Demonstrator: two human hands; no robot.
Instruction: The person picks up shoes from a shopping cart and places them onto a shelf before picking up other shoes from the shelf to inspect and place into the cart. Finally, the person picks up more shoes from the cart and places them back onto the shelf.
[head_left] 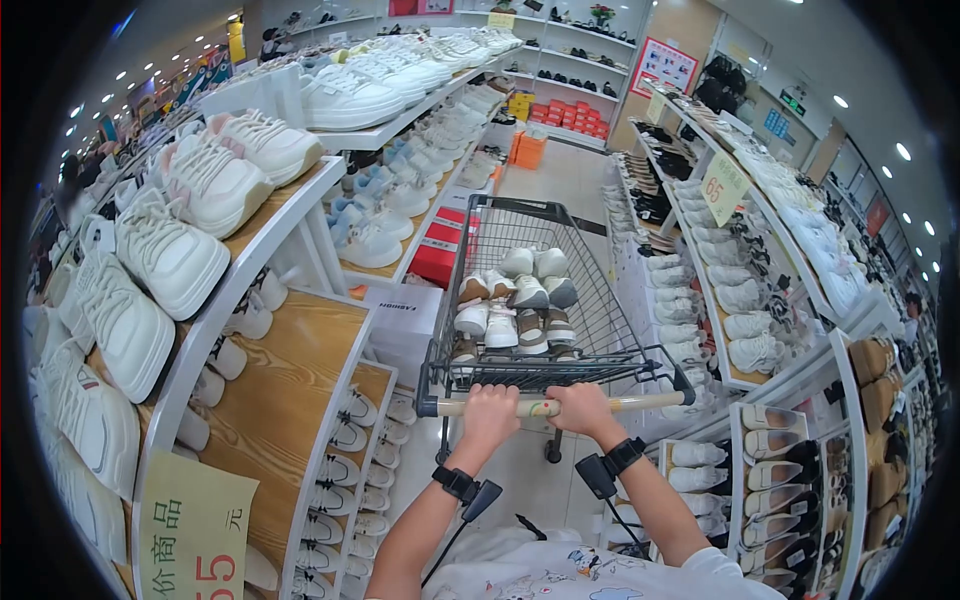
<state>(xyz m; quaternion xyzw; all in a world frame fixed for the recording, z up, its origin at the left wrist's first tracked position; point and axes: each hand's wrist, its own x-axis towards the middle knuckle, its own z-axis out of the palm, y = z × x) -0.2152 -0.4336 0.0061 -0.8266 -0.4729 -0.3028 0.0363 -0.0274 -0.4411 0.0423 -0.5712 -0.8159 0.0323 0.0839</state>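
Both my hands are wrapped round the beige handle [640, 401] of a dark wire shopping cart [590, 290]. My left hand [491, 412] grips it left of the middle. Close beside it, my right hand [580, 408] is closed on the same bar. Inside the cart basket lie several pairs of white and brown shoes [530, 291], piled in rows. Each wrist wears a black strap with a small dark device; the palms are hidden.
Shelves of white sneakers [200, 185] line the left, with a price sign [195, 530] in front. More shoe racks [725, 265] stand close on the right, bearing a yellow price sign [722, 188]. Ahead, the tiled aisle [560, 180] runs to orange boxes [527, 150] and wall shelves.
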